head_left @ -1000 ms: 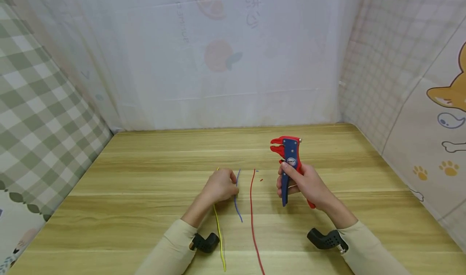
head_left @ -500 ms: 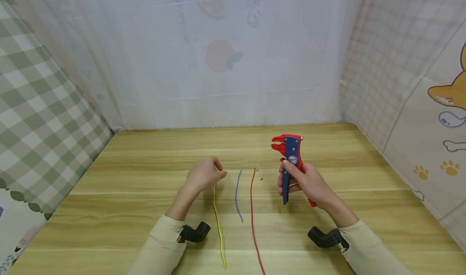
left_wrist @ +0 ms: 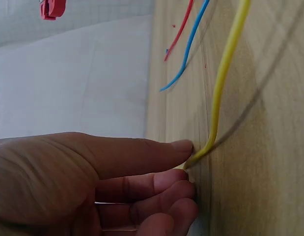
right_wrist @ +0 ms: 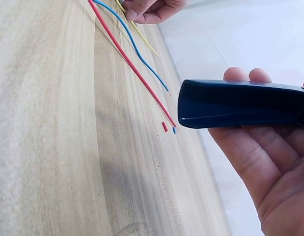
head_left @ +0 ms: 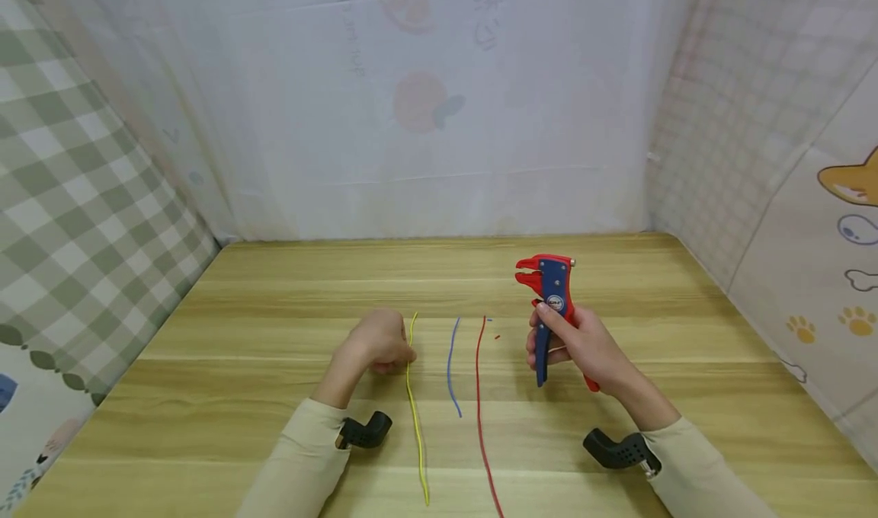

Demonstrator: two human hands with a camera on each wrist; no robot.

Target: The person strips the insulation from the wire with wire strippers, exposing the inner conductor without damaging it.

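Observation:
My left hand (head_left: 384, 341) is at the upper part of a yellow wire (head_left: 416, 419), thumb and forefinger pinching it. In the left wrist view the yellow wire (left_wrist: 223, 73) rises slightly off the wood from the fingertips (left_wrist: 182, 146). Its far end sticks out past the hand in the head view. My right hand (head_left: 576, 346) grips a red and blue wire stripper (head_left: 554, 282) above the table, its red jaws apart and pointing left. One dark blue handle (right_wrist: 240, 104) fills much of the right wrist view.
Between the hands lie a short blue wire (head_left: 450, 369) and a longer red wire (head_left: 479, 411), roughly parallel. Near their far ends are a small red bit (head_left: 497, 337) and a small blue bit (head_left: 490, 320) on the wooden table (head_left: 274, 289). Curtains (head_left: 309, 160) enclose the table's back and sides.
My left hand has gone from beside the blue wire leftward to the yellow wire, then down onto it, and now pinches it. The right hand keeps holding the wire stripper almost still.

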